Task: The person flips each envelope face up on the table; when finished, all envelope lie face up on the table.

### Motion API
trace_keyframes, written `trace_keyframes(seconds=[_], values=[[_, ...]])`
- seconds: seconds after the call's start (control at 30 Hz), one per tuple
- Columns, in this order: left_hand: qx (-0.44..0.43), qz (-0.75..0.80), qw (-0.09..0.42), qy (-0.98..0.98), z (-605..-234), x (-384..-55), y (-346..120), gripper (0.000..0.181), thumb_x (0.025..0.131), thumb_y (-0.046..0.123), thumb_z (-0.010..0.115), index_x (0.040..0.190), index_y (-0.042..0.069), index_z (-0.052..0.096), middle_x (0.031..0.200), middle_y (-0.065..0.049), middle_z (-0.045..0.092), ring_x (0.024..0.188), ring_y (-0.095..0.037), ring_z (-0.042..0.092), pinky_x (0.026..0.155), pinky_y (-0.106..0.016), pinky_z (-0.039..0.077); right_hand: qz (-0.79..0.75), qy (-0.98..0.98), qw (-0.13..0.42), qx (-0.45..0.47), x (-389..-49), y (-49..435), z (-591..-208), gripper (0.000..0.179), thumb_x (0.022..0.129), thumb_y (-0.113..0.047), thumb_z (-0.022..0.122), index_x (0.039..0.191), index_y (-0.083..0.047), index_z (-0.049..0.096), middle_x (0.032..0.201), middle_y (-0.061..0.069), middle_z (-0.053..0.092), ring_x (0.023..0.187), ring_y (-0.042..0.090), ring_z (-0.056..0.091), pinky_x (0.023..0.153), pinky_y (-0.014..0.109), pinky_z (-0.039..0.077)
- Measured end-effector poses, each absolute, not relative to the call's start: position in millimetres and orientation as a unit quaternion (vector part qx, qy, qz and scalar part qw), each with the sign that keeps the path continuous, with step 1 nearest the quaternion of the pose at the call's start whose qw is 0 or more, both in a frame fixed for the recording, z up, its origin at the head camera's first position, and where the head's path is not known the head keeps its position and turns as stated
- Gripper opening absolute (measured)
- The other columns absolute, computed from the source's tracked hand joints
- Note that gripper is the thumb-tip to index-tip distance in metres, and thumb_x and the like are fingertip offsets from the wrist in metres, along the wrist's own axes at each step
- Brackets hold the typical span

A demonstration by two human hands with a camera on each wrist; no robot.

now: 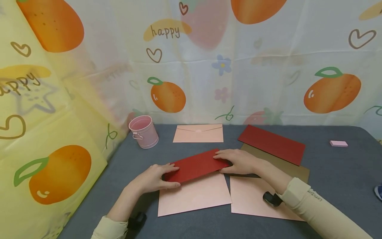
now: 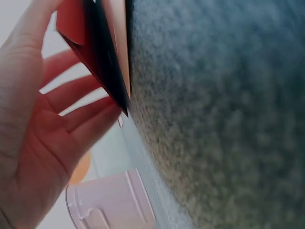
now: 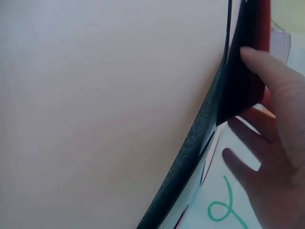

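Note:
A red envelope (image 1: pixel 195 166) lies slantwise between my hands, over the far part of a pale pink envelope (image 1: pixel 194 199). My left hand (image 1: pixel 152 179) holds its left end, thumb at the near edge and fingers at the far side. On the right end, my right hand (image 1: pixel 238 161) grips it with the thumb at the near edge and fingers on top. In the left wrist view the red envelope (image 2: pixel 71 24) is tilted, with a dark gap beneath. The right wrist view shows my thumb (image 3: pixel 267 67) against its dark underside.
Right of centre, another pink envelope (image 1: pixel 250 196) lies under my right forearm. Behind it a brown envelope (image 1: pixel 277 160) is partly covered by a second red envelope (image 1: pixel 271 144). A flapped pink envelope (image 1: pixel 198 136), a pink bucket (image 1: pixel 147 136) and a small pink block (image 1: pixel 338 143) stand farther back.

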State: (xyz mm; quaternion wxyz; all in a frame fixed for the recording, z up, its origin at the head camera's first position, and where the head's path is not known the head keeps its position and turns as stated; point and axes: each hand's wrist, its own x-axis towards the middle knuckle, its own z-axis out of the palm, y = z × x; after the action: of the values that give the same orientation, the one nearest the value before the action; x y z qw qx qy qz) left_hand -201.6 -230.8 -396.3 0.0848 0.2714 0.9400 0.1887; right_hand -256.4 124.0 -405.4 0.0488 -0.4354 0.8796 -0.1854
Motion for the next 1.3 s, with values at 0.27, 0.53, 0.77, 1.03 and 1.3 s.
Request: trace_keyframes(seconds=[0.27, 0.53, 0.77, 1.03, 1.3], values=[[0.295, 0.235, 0.013, 0.926, -393.0, -196.5, -233.7, 0.041, 0.086, 0.049, 0.071, 0.116, 0.022, 0.073, 0.114, 0.007, 0.070, 0.098, -0.008, 0.065, 0.081, -0.030, 0.054, -0.194, 0.874, -0.030, -0.445, -251.8, 120.1, -397.9, 0.035, 0.091, -0.016, 0.067, 0.126, -0.012, 0.066, 0.125, 0.005, 0.065, 0.115, 0.024, 0.061, 0.091, 0.043, 0.051], [0.376, 0.276, -0.164, 0.869, -393.2, -200.7, -235.4, 0.022, 0.081, 0.012, 0.079, 0.102, 0.012, 0.078, 0.094, 0.006, 0.074, 0.084, -0.007, 0.070, 0.070, -0.027, 0.056, -0.259, 0.873, -0.079, -0.407, -251.7, 115.6, -396.6, 0.025, 0.090, -0.011, 0.070, 0.114, -0.015, 0.073, 0.106, -0.001, 0.072, 0.085, 0.010, 0.065, 0.064, 0.024, 0.047], [0.341, 0.277, -0.251, 0.863, -388.2, -207.1, -232.4, 0.022, 0.078, 0.005, 0.080, 0.099, 0.010, 0.078, 0.091, 0.003, 0.074, 0.082, -0.009, 0.070, 0.071, -0.026, 0.056, -0.330, 0.861, -0.113, -0.370, -249.0, 110.2, -393.4, 0.018, 0.087, -0.009, 0.072, 0.105, -0.011, 0.074, 0.097, 0.000, 0.073, 0.088, 0.015, 0.069, 0.074, 0.038, 0.056], [0.311, 0.354, -0.223, 0.853, -386.8, -208.0, -230.0, 0.020, 0.081, 0.001, 0.077, 0.099, 0.008, 0.077, 0.090, 0.002, 0.074, 0.080, -0.011, 0.069, 0.071, -0.018, 0.054, -0.391, 0.850, -0.106, -0.336, -243.6, 110.6, -389.5, 0.017, 0.085, -0.008, 0.075, 0.102, -0.010, 0.071, 0.090, 0.000, 0.073, 0.083, 0.017, 0.069, 0.074, 0.032, 0.057], [0.264, 0.431, -0.163, 0.847, -391.7, -211.1, -235.3, 0.018, 0.084, 0.007, 0.076, 0.102, 0.010, 0.076, 0.091, 0.000, 0.074, 0.078, -0.012, 0.068, 0.071, -0.020, 0.055, -0.409, 0.850, -0.093, -0.318, -246.6, 114.3, -392.0, 0.017, 0.085, -0.013, 0.076, 0.101, -0.011, 0.070, 0.087, -0.003, 0.072, 0.082, 0.016, 0.068, 0.073, 0.032, 0.057]])
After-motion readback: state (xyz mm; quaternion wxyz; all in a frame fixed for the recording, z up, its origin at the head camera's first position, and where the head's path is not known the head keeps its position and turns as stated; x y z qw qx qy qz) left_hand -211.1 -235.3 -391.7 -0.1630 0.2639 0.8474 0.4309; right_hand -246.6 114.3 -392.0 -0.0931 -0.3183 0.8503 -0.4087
